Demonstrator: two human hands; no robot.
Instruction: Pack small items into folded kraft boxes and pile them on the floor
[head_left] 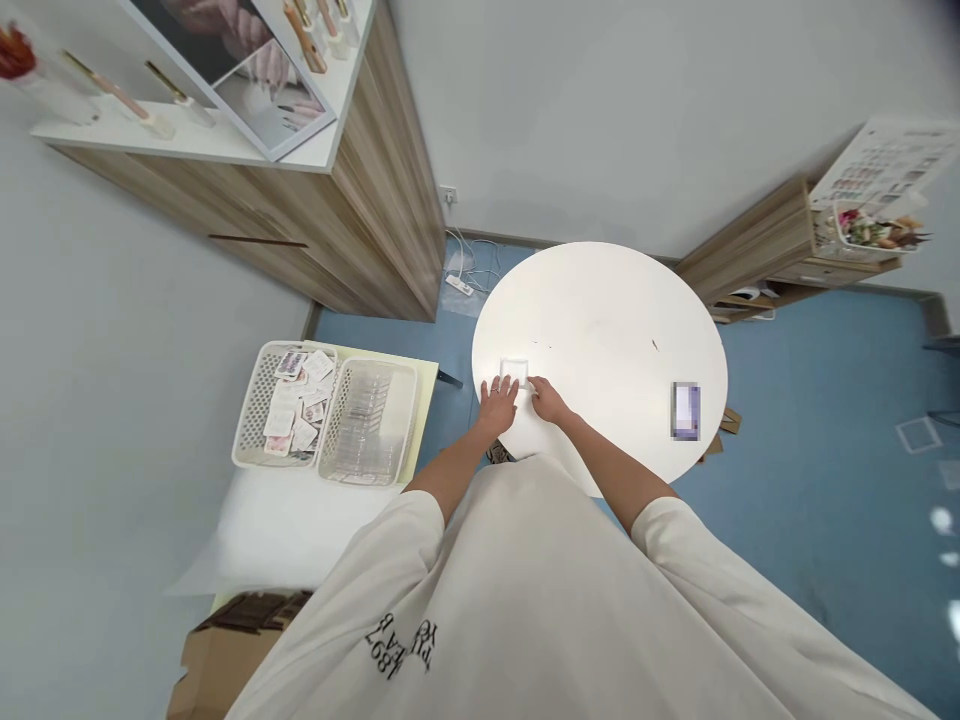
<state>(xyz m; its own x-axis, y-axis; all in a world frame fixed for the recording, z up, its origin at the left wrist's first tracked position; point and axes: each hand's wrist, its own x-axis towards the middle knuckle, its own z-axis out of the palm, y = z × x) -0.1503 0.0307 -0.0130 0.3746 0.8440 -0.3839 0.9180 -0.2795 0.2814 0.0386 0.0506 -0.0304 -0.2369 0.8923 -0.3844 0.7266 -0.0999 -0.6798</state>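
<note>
A small flat clear plastic box (514, 368) lies near the left edge of the white round table (600, 320). My left hand (498, 405) rests at its near side, fingers spread and lying on the lower part of the box. A ring shows on one of its fingers. From the right, my right hand (550, 401) reaches in with the index finger stretched out to the box's right edge. The other fingers of that hand are bent and partly hidden beneath it. What the box contains, if anything, cannot be made out.
A blurred purple item (685, 411) lies at the table's right. On my left stand one white basket of printed cards (292, 405) and another holding clear plastic boxes (365, 425). Wooden cabinets (390, 190) stand behind; a power strip (459, 286) is on the floor.
</note>
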